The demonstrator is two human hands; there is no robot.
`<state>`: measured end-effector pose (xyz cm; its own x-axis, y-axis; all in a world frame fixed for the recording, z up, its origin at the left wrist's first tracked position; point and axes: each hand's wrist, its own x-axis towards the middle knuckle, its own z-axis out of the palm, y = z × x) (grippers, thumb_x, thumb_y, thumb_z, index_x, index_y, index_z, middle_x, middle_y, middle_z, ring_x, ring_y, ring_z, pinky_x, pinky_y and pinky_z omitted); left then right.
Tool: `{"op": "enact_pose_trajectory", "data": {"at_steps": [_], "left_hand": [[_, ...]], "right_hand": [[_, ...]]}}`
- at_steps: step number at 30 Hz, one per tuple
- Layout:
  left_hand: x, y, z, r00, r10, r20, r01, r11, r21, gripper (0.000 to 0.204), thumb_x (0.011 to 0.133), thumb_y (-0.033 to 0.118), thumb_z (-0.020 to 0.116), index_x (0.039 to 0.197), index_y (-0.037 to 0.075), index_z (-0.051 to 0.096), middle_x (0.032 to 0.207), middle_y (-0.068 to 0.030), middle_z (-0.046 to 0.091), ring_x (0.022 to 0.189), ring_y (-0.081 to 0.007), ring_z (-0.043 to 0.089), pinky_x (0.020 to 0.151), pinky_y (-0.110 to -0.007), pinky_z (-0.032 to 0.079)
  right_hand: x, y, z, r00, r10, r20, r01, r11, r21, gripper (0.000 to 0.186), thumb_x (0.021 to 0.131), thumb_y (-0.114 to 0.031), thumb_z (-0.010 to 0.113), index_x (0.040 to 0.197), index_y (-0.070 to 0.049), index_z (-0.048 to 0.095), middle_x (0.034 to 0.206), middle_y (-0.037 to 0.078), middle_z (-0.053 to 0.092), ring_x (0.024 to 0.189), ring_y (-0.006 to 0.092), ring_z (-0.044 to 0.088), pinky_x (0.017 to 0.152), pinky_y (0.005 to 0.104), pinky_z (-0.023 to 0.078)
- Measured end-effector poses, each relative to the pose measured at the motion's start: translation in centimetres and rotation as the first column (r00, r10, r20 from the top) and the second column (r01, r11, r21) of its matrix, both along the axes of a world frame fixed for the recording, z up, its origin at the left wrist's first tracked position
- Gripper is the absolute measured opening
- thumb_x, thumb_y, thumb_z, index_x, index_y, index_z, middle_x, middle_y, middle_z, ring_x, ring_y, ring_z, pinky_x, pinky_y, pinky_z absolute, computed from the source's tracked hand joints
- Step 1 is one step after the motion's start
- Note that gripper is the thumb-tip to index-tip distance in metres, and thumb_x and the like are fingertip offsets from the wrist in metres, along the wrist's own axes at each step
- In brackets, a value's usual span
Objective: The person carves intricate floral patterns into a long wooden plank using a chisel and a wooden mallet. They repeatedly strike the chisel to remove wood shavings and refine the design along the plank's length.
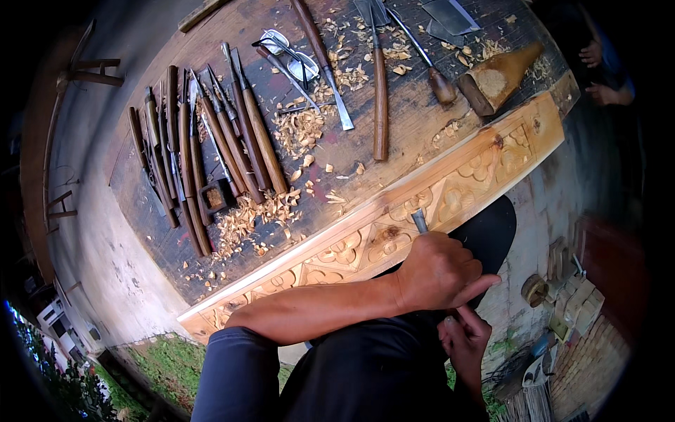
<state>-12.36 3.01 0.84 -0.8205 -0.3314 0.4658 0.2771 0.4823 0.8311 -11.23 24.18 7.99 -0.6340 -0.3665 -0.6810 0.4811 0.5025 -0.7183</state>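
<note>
My left hand (439,271) is wrapped round a chisel (419,221) whose metal end rests on a long, pale wooden board (337,250) carved with flower and diamond shapes. The board lies slanting along the bench's near edge. Just below, my right hand (464,337) has its fingers curled close to my left; what they hold, if anything, is hidden.
Many wood-handled carving tools (211,141), shavings (295,130), glasses (302,67), a wooden mallet (513,70) and metal plates (453,17) lie on the dark bench (373,183). Another person's hands (598,91) show at upper right. Wood blocks (583,302) sit low at right.
</note>
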Motion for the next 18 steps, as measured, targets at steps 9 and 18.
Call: {"op": "enact_pose_trajectory", "data": {"at_steps": [9,18], "left_hand": [[0.4,-1.0,1.3,0.990,-0.003,-0.141,-0.018,0.989,-0.144,0.049,0.085,0.037,0.088,0.059,0.016,0.052,0.060,0.0011,0.047,0.053,-0.0187,0.050,0.047,-0.036,0.035],[0.5,-0.7,-0.2,0.914,-0.403,-0.043,0.354,0.845,-0.401,0.034,0.092,0.043,0.076,0.088,0.013,0.062,0.080,0.0000,0.050,0.069,-0.0162,0.056,0.058,-0.032,0.042]], "right_hand": [[-1.8,0.9,-0.8,0.766,0.295,-0.571,-0.308,0.948,0.077,0.028,0.089,0.004,0.073,0.117,0.005,0.078,0.074,0.009,0.071,0.056,0.0128,0.060,0.053,0.0271,0.045],[-5.6,2.2,1.8,0.663,0.425,-0.616,-0.388,0.899,0.202,0.045,0.080,0.011,0.077,0.125,0.001,0.078,0.091,0.017,0.077,0.070,0.0231,0.072,0.065,0.0325,0.055]]}}
